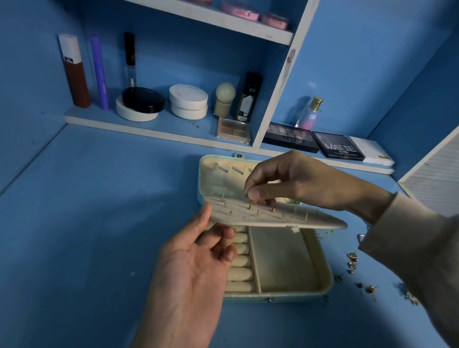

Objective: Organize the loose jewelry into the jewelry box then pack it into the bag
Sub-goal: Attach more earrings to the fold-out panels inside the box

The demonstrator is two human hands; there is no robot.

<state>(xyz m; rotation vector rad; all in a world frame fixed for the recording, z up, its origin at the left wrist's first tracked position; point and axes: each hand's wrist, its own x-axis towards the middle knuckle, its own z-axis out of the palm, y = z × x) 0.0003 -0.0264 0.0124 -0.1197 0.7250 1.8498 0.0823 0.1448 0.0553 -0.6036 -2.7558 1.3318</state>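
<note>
Right hand (287, 179) grip: thumb and fingertips pinched on small gold earring (250, 206), set against padded cream flap (283, 216). Left hand (192, 264) grips flap edge, thumb above, fingers curled beneath. Best: brace flap from below, press post straight and gently; thin post likely bends. Flap looks soft, fabric-like, raised over open jewelry box (326, 274): mint shell, rounded corners, cream ring rolls. Loose earrings (351, 260) scattered on blue bench (75, 244), right of box. Bag not visible.

The left hand (192, 264) reaches in from the near left, palm up, with its thumb on the left edge of the earring panel (283, 216) and its fingers curled beneath. The right hand (291, 184), in a cream sleeve (441, 265), comes from the right, knuckles up, thumb and forefinger pinching a gold stud (251, 207).
</note>
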